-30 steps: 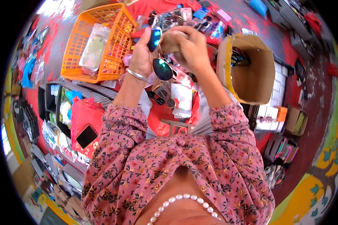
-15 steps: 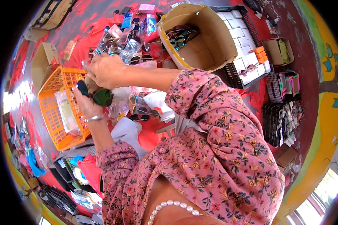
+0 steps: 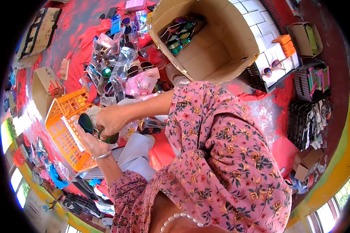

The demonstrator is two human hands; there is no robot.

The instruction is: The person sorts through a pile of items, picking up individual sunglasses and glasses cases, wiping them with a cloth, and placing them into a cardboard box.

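Left of the frame's middle, our left hand (image 3: 92, 143) holds the sunglasses (image 3: 85, 123) with curled fingers, probably to keep them steady, while our right hand (image 3: 113, 119) closes around a pale cloth (image 3: 92, 113) beside them. The lenses look dark, greenish and rounded (the bridge we cannot see well).

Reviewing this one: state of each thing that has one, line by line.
Left hand: holding dark-lensed sunglasses
Right hand: holding pale cloth
Dark-lensed sunglasses: held; arms folded or not, unclear
Orange basket: open
Cardboard box: open, several sunglasses inside
Black crate: open-topped, holding white boxes
Sunglasses on white boxes: unfolded
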